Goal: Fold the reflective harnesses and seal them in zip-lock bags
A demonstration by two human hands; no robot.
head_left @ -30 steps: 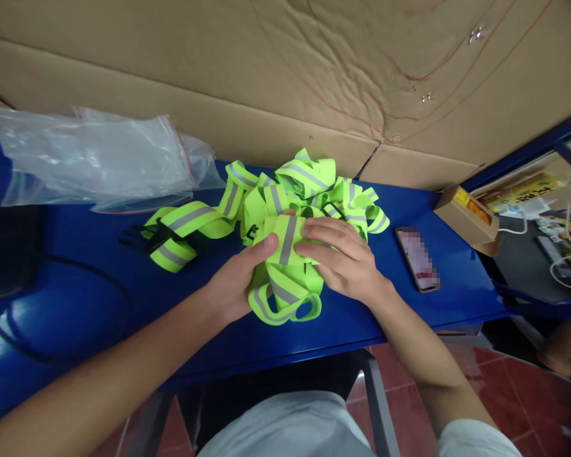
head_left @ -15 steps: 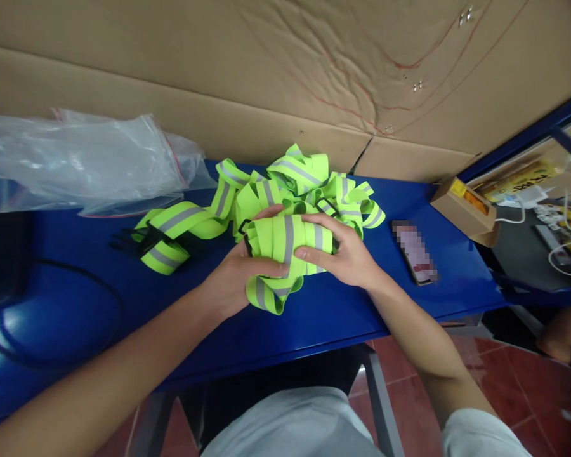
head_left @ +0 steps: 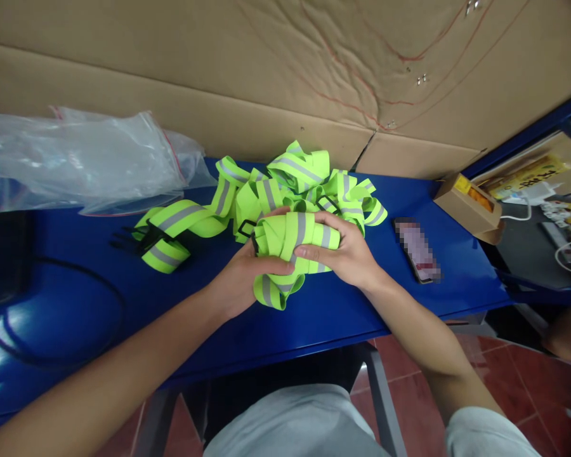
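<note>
Between my hands is a folded bundle of neon-yellow reflective strap (head_left: pixel 290 238) with a grey stripe. My left hand (head_left: pixel 245 273) grips its left side, thumb across the front. My right hand (head_left: pixel 345 254) clasps the right side, thumb also on top; the other fingers are mostly hidden behind. A loose loop hangs below the bundle. Right behind it lies a tangled heap of the same straps (head_left: pixel 299 168), with black plastic sliders among them. One strap trails left to a black buckle (head_left: pixel 150 238) on the blue table (head_left: pixel 285 330).
Clear plastic bags (head_left: pixel 85 158) lie at the back left, above a black object (head_left: pixel 2 254) with a cable. To the right are a phone (head_left: pixel 416 251) and a small cardboard box (head_left: pixel 471 206). A cardboard panel (head_left: pixel 171 76) stands behind. Part of another person's arm (head_left: pixel 568 333) shows at the right edge.
The bundle and both hands have shifted slightly right. Its folds look more bunched and slanted, and a black slider now shows more clearly at its left. Both hands keep hold.
</note>
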